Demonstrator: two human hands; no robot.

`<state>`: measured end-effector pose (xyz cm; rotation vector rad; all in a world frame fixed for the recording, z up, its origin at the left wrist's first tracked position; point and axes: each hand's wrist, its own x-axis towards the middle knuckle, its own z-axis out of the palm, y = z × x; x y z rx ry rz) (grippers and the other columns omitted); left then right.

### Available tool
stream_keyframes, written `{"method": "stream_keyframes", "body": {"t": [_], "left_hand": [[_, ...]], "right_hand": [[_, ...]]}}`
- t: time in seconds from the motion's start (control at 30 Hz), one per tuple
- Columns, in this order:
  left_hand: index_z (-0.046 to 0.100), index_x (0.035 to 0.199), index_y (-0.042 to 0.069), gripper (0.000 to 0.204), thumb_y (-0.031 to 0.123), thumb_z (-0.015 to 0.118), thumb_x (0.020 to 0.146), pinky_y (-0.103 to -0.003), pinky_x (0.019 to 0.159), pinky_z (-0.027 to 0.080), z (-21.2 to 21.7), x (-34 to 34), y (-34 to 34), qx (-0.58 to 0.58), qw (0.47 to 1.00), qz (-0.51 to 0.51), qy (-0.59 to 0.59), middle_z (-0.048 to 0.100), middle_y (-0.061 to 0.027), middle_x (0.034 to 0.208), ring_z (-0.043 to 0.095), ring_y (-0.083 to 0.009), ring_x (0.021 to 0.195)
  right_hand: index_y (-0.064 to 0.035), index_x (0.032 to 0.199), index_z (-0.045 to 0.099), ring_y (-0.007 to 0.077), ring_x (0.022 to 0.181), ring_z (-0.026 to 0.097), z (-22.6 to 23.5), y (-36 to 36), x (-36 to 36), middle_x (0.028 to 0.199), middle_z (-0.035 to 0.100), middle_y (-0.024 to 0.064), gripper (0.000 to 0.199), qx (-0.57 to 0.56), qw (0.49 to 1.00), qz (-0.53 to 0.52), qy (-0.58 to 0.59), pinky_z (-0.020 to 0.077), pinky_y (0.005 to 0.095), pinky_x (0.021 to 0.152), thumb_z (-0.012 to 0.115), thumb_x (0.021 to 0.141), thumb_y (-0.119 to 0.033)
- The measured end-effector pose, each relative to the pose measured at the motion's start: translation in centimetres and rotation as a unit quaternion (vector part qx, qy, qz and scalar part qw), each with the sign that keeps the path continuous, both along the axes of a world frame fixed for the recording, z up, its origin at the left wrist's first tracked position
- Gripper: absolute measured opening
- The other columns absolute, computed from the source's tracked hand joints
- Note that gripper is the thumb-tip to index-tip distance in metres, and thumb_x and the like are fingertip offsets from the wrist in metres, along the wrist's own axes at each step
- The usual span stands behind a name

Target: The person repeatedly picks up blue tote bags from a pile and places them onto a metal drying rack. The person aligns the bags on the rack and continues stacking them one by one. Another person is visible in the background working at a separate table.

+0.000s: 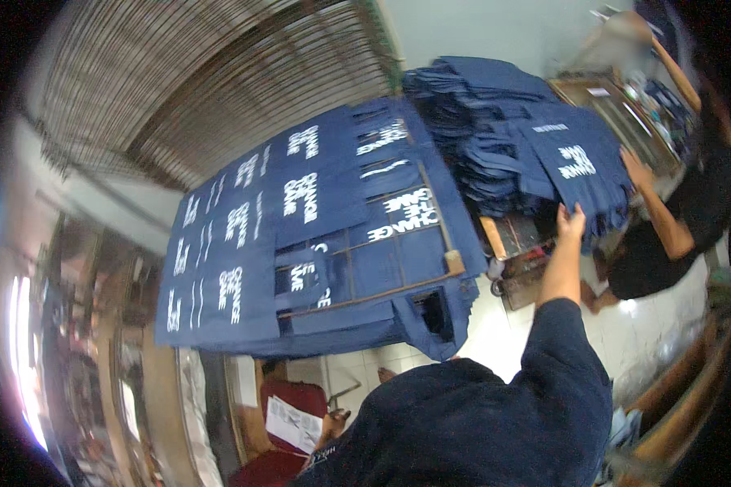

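Note:
My right hand reaches forward, fingers pinched on the near edge of a navy fabric bag with white printing. This bag lies on a thick, uneven pile of navy bags. Low on the left, my left hand hangs beside a red chair, its fingers curled; whatever they may hold is too small to make out. In front of me, many navy printed pieces overlap across a wide work surface. A thin grid frame lies among them at the near right.
At the right a person in black stands by the pile, one hand beside it. A slatted rack rises behind the work surface. Papers rest on the chair. Wooden furniture stands at the far right.

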<state>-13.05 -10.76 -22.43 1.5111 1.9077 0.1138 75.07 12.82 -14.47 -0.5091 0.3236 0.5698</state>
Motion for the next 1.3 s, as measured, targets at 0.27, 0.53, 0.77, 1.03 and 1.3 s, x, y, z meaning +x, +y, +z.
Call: {"method": "stream_keyframes", "body": {"t": [0.27, 0.53, 0.77, 1.03, 1.3], "left_hand": [[0.057, 0.116, 0.001, 0.042, 0.03, 0.06, 0.086, -0.031, 0.08, 0.047, 22.8, 15.7, 6.2, 0.089, 0.967, -0.02, -0.238, 0.063, -0.0115, 0.106, 0.06, -0.0184, 0.094], [0.023, 0.142, 0.012, 0.09, 0.076, 0.025, 0.078, -0.04, 0.085, 0.047, 33.7, 29.1, 14.8, -0.334, 0.543, -0.236, -0.734, 0.04, -0.0157, 0.134, 0.05, -0.0265, 0.109], [0.027, 0.139, 0.01, 0.105, 0.085, 0.033, 0.066, -0.047, 0.078, 0.053, 35.1, 25.4, 17.3, -0.413, 0.218, -0.117, -0.876, 0.043, -0.0185, 0.13, 0.053, -0.0306, 0.109], [0.017, 0.143, 0.009, 0.076, 0.004, 0.049, 0.074, -0.024, 0.052, 0.049, 39.8, 11.5, 17.4, -0.075, 0.541, -0.034, -0.837, 0.052, -0.0093, 0.116, 0.059, -0.0133, 0.075], [0.021, 0.142, 0.009, 0.075, 0.0, 0.056, 0.076, -0.021, 0.055, 0.045, 35.4, 3.8, 20.6, 0.216, 0.766, 0.026, -0.605, 0.054, -0.0055, 0.105, 0.055, -0.0125, 0.073]], "right_hand": [[0.0074, 0.102, 0.053, 0.0273, 0.093, 0.058, 18.6, 1.6, -1.1, 0.103, 0.058, 0.0158, 0.022, 0.019, 0.964, 0.05, -0.26, 0.0526, 0.0381, 0.082, 0.056, 0.084, -0.006], [0.0059, 0.1, 0.058, 0.0269, 0.095, 0.054, 43.5, 1.8, -18.0, 0.106, 0.053, 0.0129, 0.021, 0.15, 0.838, 0.203, -0.483, 0.0475, 0.0385, 0.086, 0.058, 0.083, -0.007], [0.0076, 0.121, 0.046, 0.0228, 0.094, 0.057, 49.1, -2.4, -33.4, 0.109, 0.055, 0.015, 0.045, 0.13, 0.766, 0.241, -0.582, 0.0468, 0.033, 0.085, 0.054, 0.08, -0.008], [0.007, 0.131, 0.03, 0.0268, 0.105, 0.055, 47.0, -3.8, -40.7, 0.119, 0.05, 0.0201, 0.064, 0.108, 0.673, 0.359, -0.638, 0.0416, 0.0363, 0.094, 0.05, 0.074, -0.013], [-0.0025, 0.129, 0.043, 0.0203, 0.099, 0.052, 35.2, -5.1, -49.4, 0.11, 0.053, 0.0091, 0.067, -0.168, 0.715, 0.37, -0.569, 0.0416, 0.0314, 0.088, 0.057, 0.063, -0.002]]}}
